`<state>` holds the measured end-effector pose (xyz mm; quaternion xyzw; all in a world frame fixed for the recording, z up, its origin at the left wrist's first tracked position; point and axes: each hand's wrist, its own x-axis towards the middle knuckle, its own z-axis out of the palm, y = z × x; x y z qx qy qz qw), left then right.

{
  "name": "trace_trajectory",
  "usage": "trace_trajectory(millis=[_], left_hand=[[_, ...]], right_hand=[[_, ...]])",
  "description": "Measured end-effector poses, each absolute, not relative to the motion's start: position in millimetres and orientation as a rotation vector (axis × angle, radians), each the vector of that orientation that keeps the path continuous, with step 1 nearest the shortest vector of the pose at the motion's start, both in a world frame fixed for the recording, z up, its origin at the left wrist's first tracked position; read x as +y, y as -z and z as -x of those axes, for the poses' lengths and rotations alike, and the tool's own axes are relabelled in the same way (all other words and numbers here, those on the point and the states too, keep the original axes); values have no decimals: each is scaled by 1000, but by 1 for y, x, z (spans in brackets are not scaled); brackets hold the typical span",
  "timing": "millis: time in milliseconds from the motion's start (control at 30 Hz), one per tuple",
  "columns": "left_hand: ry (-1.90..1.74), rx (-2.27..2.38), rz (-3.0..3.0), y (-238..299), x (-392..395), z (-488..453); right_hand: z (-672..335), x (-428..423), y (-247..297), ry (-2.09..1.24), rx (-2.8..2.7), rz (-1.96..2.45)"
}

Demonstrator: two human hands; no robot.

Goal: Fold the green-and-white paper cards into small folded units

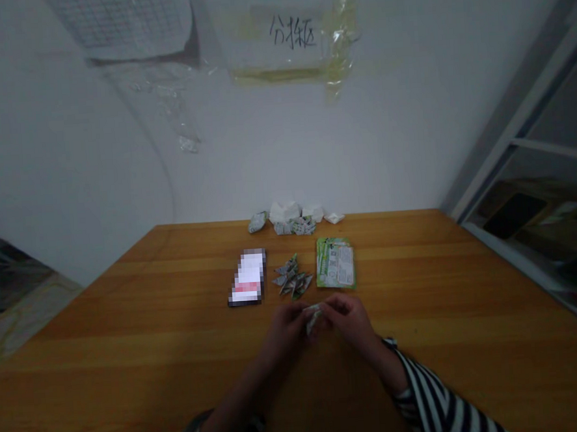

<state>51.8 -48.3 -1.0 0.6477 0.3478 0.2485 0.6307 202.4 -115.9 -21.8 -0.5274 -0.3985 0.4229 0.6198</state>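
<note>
Both hands meet over the middle of the wooden table (131, 356). My left hand (285, 327) and my right hand (351, 320) pinch a small folded piece of printed paper (314, 317) between their fingertips. Just beyond them lies a small pile of folded paper pieces (292, 277). To its right is a stack of green printed sheets (336, 262), and to its left a phone (247, 277) lies flat with its screen lit.
Crumpled white and printed paper scraps (293, 217) sit at the table's far edge against the wall. A taped paper sign (290, 36) hangs on the wall above. A shelf unit (537, 214) stands to the right.
</note>
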Motion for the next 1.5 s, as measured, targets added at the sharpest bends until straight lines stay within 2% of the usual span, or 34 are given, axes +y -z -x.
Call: trace_trajectory(millis=[133, 267, 467, 700, 933, 1200, 1500], left_hand=[[-559, 755, -1394, -1, -48, -52], [-581, 716, -1330, -7, -52, -53], [-518, 641, -1450, -10, -51, -49], [-619, 834, -1865, -7, -53, -50], [-909, 887, -1943, -10, -50, -47], [-894, 883, -1474, -3, -55, -52], [-897, 937, -1269, -16, -59, -55]], right_hand=[[-213, -118, 14, -1074, -1134, 1044], [-219, -119, 10, -1001, -1314, 1137], [-218, -116, 17, -1014, -1187, 1266], [-220, -110, 30, -956, -1084, 1357], [-210, -113, 29, -869, -997, 1351], [-201, -115, 20, -923, -822, 1211], [-200, -118, 12, -939, -811, 1168]])
